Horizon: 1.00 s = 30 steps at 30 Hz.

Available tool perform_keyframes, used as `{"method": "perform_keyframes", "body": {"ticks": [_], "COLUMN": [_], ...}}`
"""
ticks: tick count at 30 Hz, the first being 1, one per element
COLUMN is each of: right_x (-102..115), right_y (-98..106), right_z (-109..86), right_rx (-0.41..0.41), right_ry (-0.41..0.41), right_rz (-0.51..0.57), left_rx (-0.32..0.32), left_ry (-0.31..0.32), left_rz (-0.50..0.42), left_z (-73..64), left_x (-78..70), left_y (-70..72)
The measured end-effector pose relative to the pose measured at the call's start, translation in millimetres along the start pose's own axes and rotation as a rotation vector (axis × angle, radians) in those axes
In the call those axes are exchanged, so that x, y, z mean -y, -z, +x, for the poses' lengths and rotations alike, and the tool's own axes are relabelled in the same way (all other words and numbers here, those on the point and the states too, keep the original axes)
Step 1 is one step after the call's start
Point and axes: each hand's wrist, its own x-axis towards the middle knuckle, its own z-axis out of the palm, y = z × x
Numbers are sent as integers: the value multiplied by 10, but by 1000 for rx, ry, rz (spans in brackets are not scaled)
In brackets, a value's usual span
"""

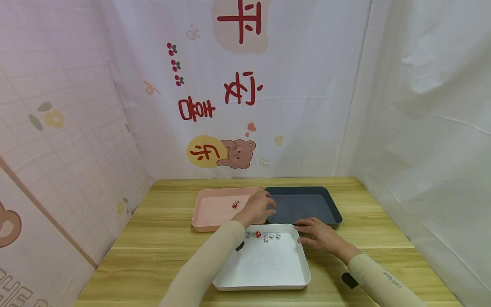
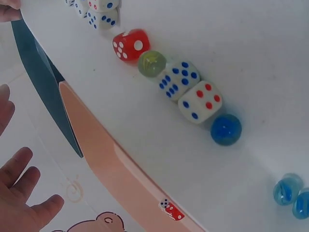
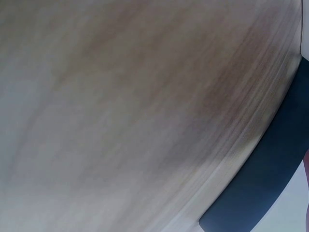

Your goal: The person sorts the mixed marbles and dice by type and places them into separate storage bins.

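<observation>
My left hand (image 1: 258,208) reaches across the white tray (image 1: 268,268), above where the pink tray (image 1: 215,213) and the dark blue tray (image 1: 307,207) meet. Its fingers (image 2: 48,210) are spread in the left wrist view. A small pale thing (image 1: 274,212) shows by the fingertips, too small to make out. My right hand (image 1: 320,234) lies at the white tray's far right corner, fingers extended at the rim. Inside the white tray are a red die (image 2: 131,46), white dice (image 2: 200,102), a yellow-green marble (image 2: 152,64) and blue marbles (image 2: 226,129).
The pink tray holds a red die (image 1: 235,205) and a white die (image 1: 237,200). All trays stand on a wood-grain table (image 1: 153,238). Printed white cloth (image 1: 307,106) hangs behind and at both sides.
</observation>
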Motion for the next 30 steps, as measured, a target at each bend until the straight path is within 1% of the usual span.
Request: {"method": "perform_keyframes", "body": {"ticks": [4, 7, 11, 14, 20, 23, 27, 30], "right_x": [1, -1, 0, 4, 20, 27, 31, 34], "right_y": [-2, -7, -8, -7, 8, 16, 16, 18], "right_z": [5, 6, 11, 12, 7, 8, 10, 10], "right_rx": [1, -12, -15, -5, 19, 23, 26, 31], "right_ry": [2, 9, 10, 0, -15, -16, -19, -21], "right_rz": [-6, -19, -24, -13, -12, -8, 1, -3], "left_rx": [-19, -27, -19, -14, -16, -16, -24, -45], "left_ry": [5, 2, 5, 12, 8, 8, -16, -47], "left_rz": [-26, -13, -15, -29, -25, -57, -67, -73], "left_z": [-21, -19, -25, -39, -62, -84, -119, -146], "left_x": [41, 93, 145, 163, 209, 235, 277, 318], "left_y": [44, 70, 103, 132, 171, 188, 207, 215]}}
